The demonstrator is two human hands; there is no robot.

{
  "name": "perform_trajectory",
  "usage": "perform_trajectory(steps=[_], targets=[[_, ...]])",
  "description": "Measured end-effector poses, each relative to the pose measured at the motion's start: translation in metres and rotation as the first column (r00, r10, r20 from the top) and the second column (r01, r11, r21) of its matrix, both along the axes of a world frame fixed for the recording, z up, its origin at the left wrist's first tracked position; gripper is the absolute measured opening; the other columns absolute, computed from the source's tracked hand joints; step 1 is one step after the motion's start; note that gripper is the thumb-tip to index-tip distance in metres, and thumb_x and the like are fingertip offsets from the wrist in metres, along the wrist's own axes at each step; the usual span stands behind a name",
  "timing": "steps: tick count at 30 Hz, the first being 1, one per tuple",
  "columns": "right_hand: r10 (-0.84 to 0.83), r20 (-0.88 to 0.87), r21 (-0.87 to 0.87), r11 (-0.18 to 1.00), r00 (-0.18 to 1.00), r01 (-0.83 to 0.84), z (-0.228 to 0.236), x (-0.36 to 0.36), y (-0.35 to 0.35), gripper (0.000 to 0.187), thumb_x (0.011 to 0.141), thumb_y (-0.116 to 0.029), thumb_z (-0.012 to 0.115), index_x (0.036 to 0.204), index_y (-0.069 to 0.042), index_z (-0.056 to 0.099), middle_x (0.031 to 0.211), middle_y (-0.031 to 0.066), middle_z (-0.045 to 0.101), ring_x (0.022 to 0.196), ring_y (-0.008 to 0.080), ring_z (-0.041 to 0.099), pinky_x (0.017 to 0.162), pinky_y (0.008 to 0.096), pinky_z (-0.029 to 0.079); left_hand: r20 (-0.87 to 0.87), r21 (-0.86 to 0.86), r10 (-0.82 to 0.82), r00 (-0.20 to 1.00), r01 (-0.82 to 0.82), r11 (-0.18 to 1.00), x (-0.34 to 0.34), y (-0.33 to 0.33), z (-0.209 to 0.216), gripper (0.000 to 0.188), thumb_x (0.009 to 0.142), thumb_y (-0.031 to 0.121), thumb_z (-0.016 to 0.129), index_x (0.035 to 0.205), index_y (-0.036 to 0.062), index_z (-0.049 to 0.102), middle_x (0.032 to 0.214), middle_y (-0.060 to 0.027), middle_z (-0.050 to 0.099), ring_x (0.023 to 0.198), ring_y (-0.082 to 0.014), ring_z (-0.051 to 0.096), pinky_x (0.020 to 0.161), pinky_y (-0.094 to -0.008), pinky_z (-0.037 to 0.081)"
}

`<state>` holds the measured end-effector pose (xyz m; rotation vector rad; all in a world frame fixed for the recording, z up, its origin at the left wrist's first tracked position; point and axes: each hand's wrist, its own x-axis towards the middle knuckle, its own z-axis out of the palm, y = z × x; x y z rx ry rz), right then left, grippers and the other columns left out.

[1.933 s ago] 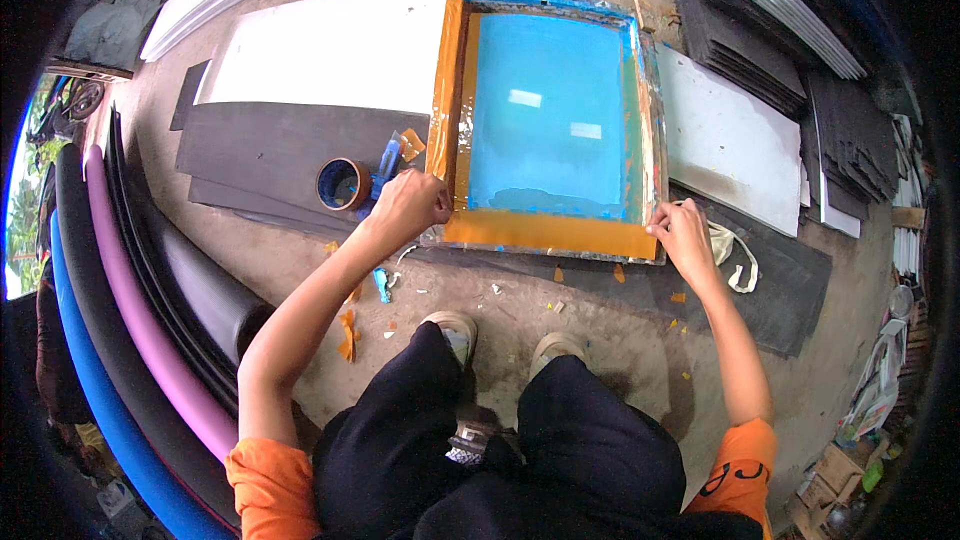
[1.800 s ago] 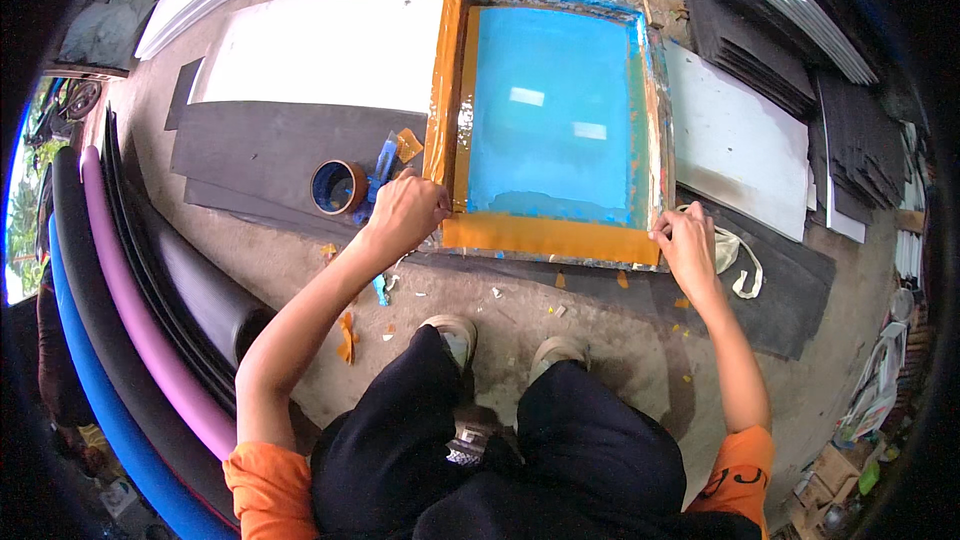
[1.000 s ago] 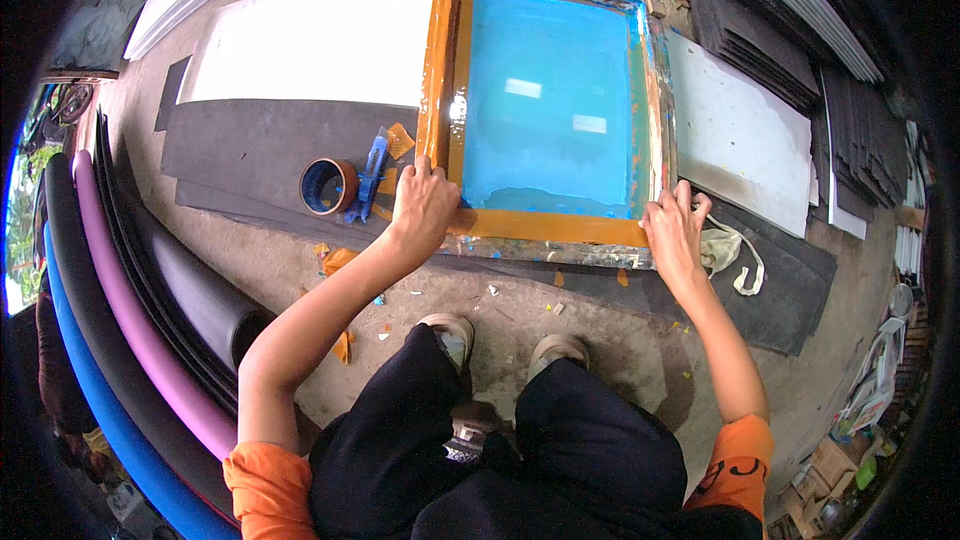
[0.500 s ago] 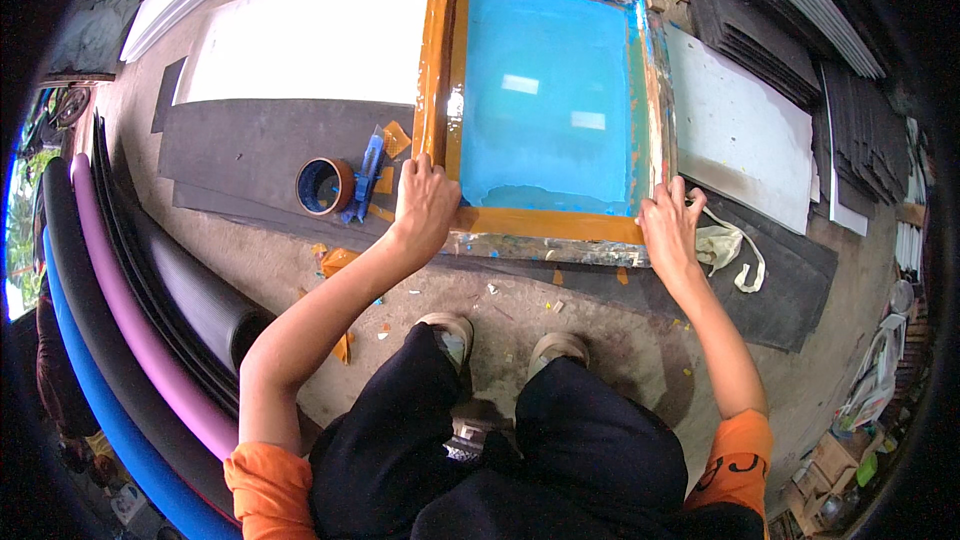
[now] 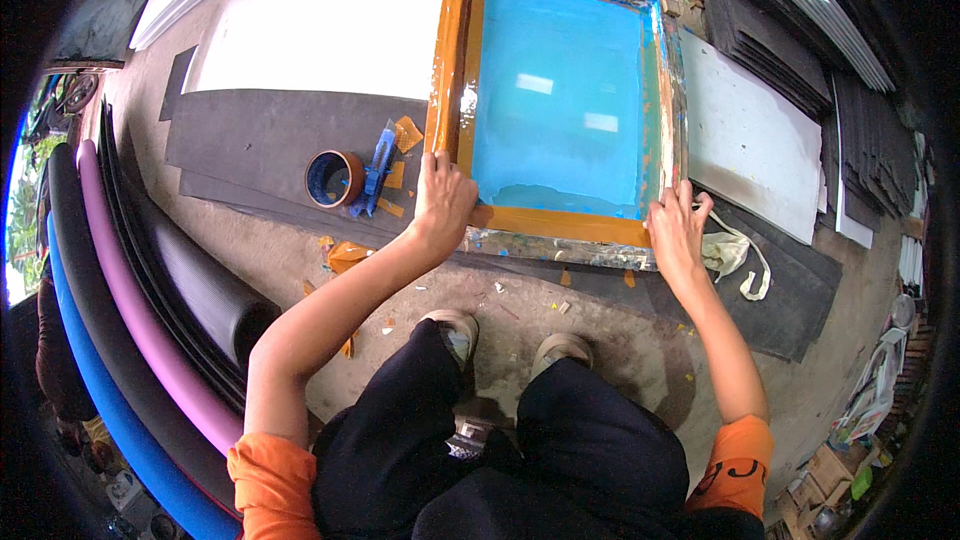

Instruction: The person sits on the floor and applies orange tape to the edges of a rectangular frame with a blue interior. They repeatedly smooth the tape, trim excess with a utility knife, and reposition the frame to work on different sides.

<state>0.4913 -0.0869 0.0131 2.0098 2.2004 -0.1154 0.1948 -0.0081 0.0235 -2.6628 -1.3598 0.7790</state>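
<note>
A screen printing frame (image 5: 560,224) lies in front of me, its wooden rim covered with brown tape and blue paint. Blue mesh (image 5: 560,100) stretches across it, with two bright reflections. At the near left corner, my left hand (image 5: 444,198) is closed on the rim. My right hand (image 5: 678,230) grips the near right corner, fingers curled over the edge. Left of the frame stands a brown-rimmed cup (image 5: 335,179) stained blue inside. Beside it lies a blue-smeared squeegee-like tool (image 5: 377,168). A pale cloth (image 5: 726,250) with a strap lies by my right hand.
Dark flat sheets (image 5: 260,140) and a white sheet (image 5: 320,30) extend left beneath the frame. Another white sheet (image 5: 755,130) is on the right, near stacked dark boards (image 5: 765,25). Black, pink and blue rolls (image 5: 140,290) stand at left. Scraps litter the concrete floor.
The whole view has shifted slightly, so the frame and its surroundings appear a little further right. Both hands keep their hold on the frame's near corners.
</note>
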Motion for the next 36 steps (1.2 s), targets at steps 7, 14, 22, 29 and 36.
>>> perform_trajectory(steps=[7,14,22,29,36], targets=[[0.061,0.034,0.069,0.996,0.998,-0.063,-0.003,0.004,-0.001,0.01,0.069,-0.009,0.069,0.075,-0.001,0.067,0.091,0.0117,0.057,0.102,0.0246,0.045,0.086,0.0477,0.027,-0.045,0.003,-0.001,0.999,0.002,1.0,0.004,0.0,-0.003,0.013,0.068,0.015,0.067,0.08,0.0103,0.071,0.085,-0.0056,0.065,0.096,-0.021,0.051,0.08,-0.0345,0.033],[0.051,0.065,-0.022,0.999,0.997,-0.05,0.001,-0.002,0.005,0.018,0.068,-0.006,0.07,0.084,0.002,0.066,0.101,0.0173,0.057,0.109,0.0271,0.044,0.092,0.053,0.03,-0.196,0.012,-0.013,0.98,0.016,1.0,0.009,-0.003,-0.009,0.015,0.078,0.02,0.061,0.088,0.0149,0.071,0.094,-0.0044,0.063,0.102,-0.0216,0.047,0.087,-0.0374,0.03],[-0.034,-0.198,0.09,0.994,0.979,0.053,0.004,0.009,0.004,0.033,0.071,-0.012,0.072,0.098,-0.006,0.053,0.109,0.013,0.045,0.105,0.027,0.044,0.088,0.0472,0.035,-0.293,-0.031,-0.116,0.949,0.112,0.993,0.003,0.004,-0.003,0.036,0.083,0.021,0.052,0.113,0.0016,0.056,0.105,-0.0095,0.053,0.109,-0.024,0.042,0.092,-0.039,0.029],[-0.096,-0.581,0.269,0.915,0.808,0.302,-0.044,0.039,-0.002,0.045,0.093,-0.027,0.047,0.133,-0.011,0.033,0.128,0.0185,0.037,0.118,0.037,0.037,0.097,0.0503,0.028,0.356,0.245,-0.715,0.601,0.679,0.692,0.036,0.029,-0.016,0.037,0.085,0.024,0.049,0.12,0.0114,0.052,0.119,0.001,0.051,0.116,-0.0161,0.041,0.101,-0.039,0.032],[-0.128,-0.582,0.263,0.905,0.803,0.335,-0.05,0.038,-0.002,0.044,0.092,-0.023,0.049,0.132,-0.012,0.036,0.127,0.0159,0.041,0.117,0.0337,0.038,0.097,0.0494,0.026,0.499,0.345,-0.855,0.144,0.872,0.348,0.119,0.033,-0.048,0.053,0.086,0.031,0.044,0.136,0.0142,0.04,0.14,0.0048,0.039,0.13,-0.012,0.032,0.111,-0.0435,0.02]])
